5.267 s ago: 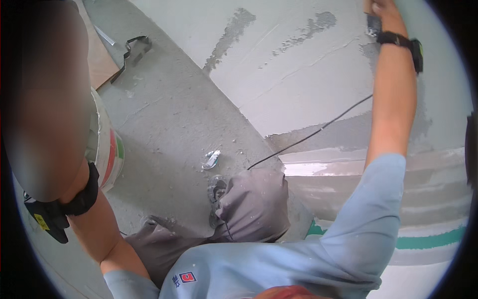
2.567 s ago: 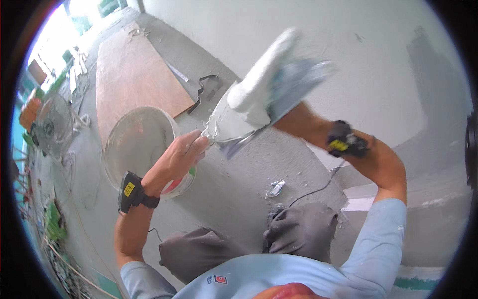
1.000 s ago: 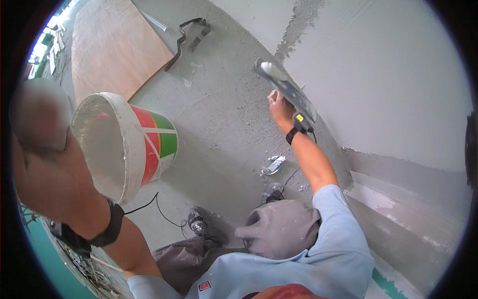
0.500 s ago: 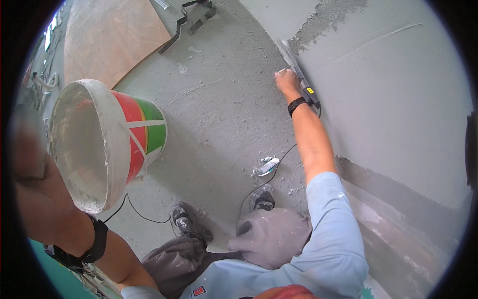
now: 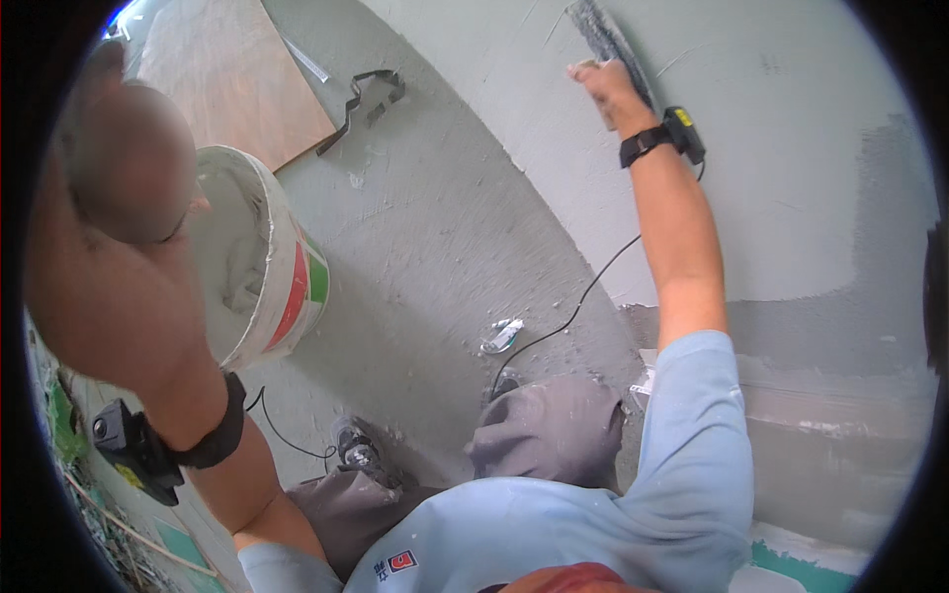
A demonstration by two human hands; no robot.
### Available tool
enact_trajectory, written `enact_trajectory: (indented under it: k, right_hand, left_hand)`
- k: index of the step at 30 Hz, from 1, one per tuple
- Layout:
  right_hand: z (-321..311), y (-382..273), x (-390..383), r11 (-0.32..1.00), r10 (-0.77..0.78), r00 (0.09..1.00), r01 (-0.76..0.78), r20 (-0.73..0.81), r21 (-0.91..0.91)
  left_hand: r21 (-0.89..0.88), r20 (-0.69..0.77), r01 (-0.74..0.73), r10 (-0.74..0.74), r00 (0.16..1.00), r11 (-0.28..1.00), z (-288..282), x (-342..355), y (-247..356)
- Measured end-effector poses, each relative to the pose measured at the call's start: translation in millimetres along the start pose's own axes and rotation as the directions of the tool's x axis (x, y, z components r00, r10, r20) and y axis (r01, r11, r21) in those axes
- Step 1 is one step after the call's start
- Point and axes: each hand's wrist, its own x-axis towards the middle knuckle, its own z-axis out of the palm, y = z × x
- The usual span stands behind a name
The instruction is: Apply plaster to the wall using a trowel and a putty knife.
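Observation:
In the upper right, my right hand point(image 5: 610, 92) is closed round the grip of a plastering trowel point(image 5: 610, 40). The trowel's long blade, smeared with grey, lies against the grey plastered wall point(image 5: 781, 198). On the left, my left hand point(image 5: 114, 287) is raised close to the view, beside the bucket point(image 5: 297, 306). A round blurred patch covers its fingers, so whatever they grip cannot be made out. The bucket is white with red and green bands. It leans toward me, and pale plaster coats its inside.
A plywood sheet point(image 5: 232, 79) lies on the floor at the far left, near a bent dark strip point(image 5: 351, 114). A small crumpled wrapper point(image 5: 502, 336) sits by my feet. From my right wrist a black cable point(image 5: 593, 287) runs down. A darker band point(image 5: 830, 331) crosses the lower wall.
My right hand and the trowel have moved up and to the right over the wall. My left hand has come up and further into view, and now overlaps the bucket's left side.

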Motion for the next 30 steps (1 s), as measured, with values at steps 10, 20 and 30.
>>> enact_trajectory:
  k: [10, 20, 30]
  right_hand:
    - [-181.3, -141.4, -76.3, 0.934, -0.354, 0.861, 0.341, -0.365, -0.101]
    - [-174.4, -77.8, -199.7, 0.849, -0.203, 0.818, 0.42, -0.538, 0.32]
    - [-101.3, -31.0, -183.1, 0.851, -0.516, 0.796, 0.433, 0.317, 0.296]
  left_hand:
    - [0.343, -0.052, -0.183, 0.213, 0.976, 0.921, 44.6, 4.9, -11.8]
    - [0.212, 0.259, 0.057, -0.112, 0.959, 0.976, 73.1, 5.2, -103.0]
    - [0.204, 0.359, 0.58, -0.611, 0.705, 0.789, 82.9, -30.4, -115.0]
